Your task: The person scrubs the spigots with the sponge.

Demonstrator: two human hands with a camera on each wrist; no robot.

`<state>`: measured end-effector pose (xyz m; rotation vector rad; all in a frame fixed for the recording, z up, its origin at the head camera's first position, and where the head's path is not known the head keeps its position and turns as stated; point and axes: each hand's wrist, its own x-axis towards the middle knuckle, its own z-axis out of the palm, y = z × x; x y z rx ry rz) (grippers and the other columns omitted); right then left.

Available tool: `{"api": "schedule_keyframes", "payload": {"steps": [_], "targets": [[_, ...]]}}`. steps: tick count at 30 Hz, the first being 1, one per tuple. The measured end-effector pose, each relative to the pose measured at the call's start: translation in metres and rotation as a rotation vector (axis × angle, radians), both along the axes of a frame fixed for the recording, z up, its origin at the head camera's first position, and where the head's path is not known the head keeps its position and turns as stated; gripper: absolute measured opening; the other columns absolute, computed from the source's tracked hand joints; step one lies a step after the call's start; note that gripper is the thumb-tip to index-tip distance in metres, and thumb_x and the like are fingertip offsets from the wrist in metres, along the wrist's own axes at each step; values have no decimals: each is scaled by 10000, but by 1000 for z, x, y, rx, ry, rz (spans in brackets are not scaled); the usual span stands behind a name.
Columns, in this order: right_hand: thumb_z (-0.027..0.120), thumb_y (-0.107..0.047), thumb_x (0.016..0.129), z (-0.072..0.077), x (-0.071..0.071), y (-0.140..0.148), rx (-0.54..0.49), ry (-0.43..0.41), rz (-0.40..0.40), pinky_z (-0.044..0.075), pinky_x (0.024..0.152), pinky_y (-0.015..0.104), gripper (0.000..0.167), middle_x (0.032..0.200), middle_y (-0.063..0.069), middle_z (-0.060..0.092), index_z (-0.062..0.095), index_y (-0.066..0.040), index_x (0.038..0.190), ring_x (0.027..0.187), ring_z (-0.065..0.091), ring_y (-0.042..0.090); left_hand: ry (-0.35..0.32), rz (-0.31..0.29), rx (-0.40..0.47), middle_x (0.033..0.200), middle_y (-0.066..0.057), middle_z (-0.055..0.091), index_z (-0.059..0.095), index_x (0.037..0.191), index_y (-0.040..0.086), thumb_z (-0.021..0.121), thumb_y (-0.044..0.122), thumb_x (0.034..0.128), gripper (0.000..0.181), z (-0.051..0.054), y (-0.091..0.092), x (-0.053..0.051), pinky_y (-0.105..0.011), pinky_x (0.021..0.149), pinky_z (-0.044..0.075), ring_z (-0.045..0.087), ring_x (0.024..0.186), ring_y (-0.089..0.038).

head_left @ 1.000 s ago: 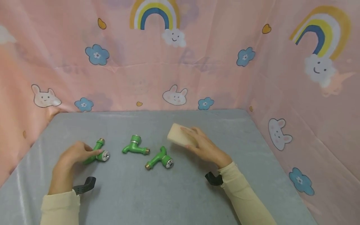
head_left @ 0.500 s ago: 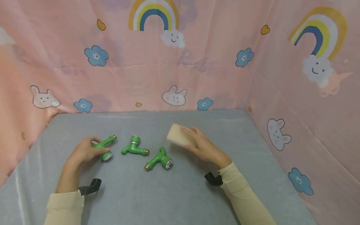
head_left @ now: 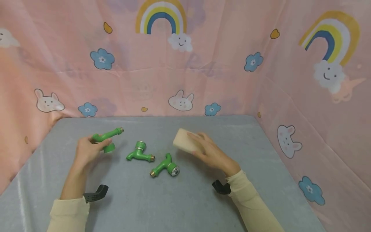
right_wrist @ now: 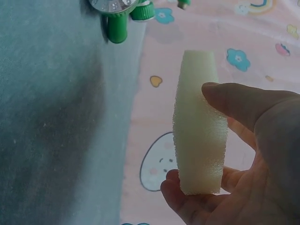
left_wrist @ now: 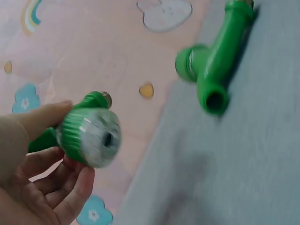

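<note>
One green tap (head_left: 109, 134) hangs above the grey table (head_left: 162, 206), pinched between the thumb and fingers of the left hand (head_left: 88, 151); with its threaded end jutting free, its weight might make it swivel or slip. A low sweep rightward could knock the second tap (head_left: 141, 156) into the third tap (head_left: 162, 166), just beside it. The right hand (head_left: 213, 153) pinches a cream sponge (head_left: 184, 140) between thumb and fingers; hard squeezing could deform it.
</note>
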<state>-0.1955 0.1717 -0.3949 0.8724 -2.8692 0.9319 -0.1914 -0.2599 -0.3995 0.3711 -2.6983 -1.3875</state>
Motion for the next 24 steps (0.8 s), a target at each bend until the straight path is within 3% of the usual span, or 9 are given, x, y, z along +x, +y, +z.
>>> {"api": "schedule_keyframes", "payload": {"steps": [3, 8, 11, 14, 18, 22, 24], "targets": [[661, -183, 988, 1, 3, -1, -22, 8, -2, 487, 1004, 559, 680, 1501, 215, 394, 342, -245, 1585, 1233, 514, 368, 32, -74, 66, 1216, -268, 659, 596, 1273, -105, 651, 392, 984, 577, 4, 15, 3, -189, 704, 574, 597, 813, 31], [688, -162, 967, 6, 8, -6, -55, 88, -5, 498, 998, 579, 659, 1498, 229, 398, 401, -231, 1557, 1270, 504, 395, 78, -201, 147, 1219, -284, 686, 568, 1325, -82, 610, 342, 1020, 524, 8, 46, 5, -166, 743, 583, 629, 828, 78], [709, -159, 952, 9, 10, -11, -74, 150, -1, 491, 1015, 597, 634, 1495, 235, 408, 453, -222, 1529, 1308, 478, 409, 117, -223, 177, 1241, -268, 684, 544, 1346, -46, 585, 320, 1036, 481, 10, 65, 7, -155, 771, 559, 645, 913, 18], [730, -142, 933, 11, 12, -16, -109, 207, 10, 478, 1036, 608, 607, 1486, 236, 420, 507, -201, 1494, 1328, 458, 419, 130, -245, 228, 1272, -259, 668, 504, 1378, -21, 548, 318, 1053, 471, 11, 81, 9, -176, 832, 534, 652, 1079, -135], [746, -89, 901, 12, 13, -24, -153, 283, 55, 475, 1033, 605, 588, 1449, 241, 443, 553, -158, 1452, 1307, 464, 419, 44, -292, 335, 1318, -253, 638, 460, 1426, 2, 518, 305, 1067, 473, 9, 97, 10, -219, 909, 496, 594, 1214, -249], [749, -82, 882, 10, 14, -30, -151, 326, 101, 484, 1025, 586, 579, 1423, 228, 464, 570, -144, 1428, 1292, 473, 403, -85, -352, 432, 1306, -225, 645, 463, 1418, -1, 533, 223, 1043, 443, -1, 110, 10, -256, 873, 499, 609, 1084, -154], [747, -100, 887, 9, 16, -32, -135, 326, 116, 491, 1020, 578, 576, 1431, 221, 465, 568, -149, 1432, 1298, 472, 399, -118, -392, 453, 1279, -203, 662, 479, 1403, -20, 547, 184, 1028, 432, -6, 116, 10, -255, 825, 503, 615, 997, -101]]}}
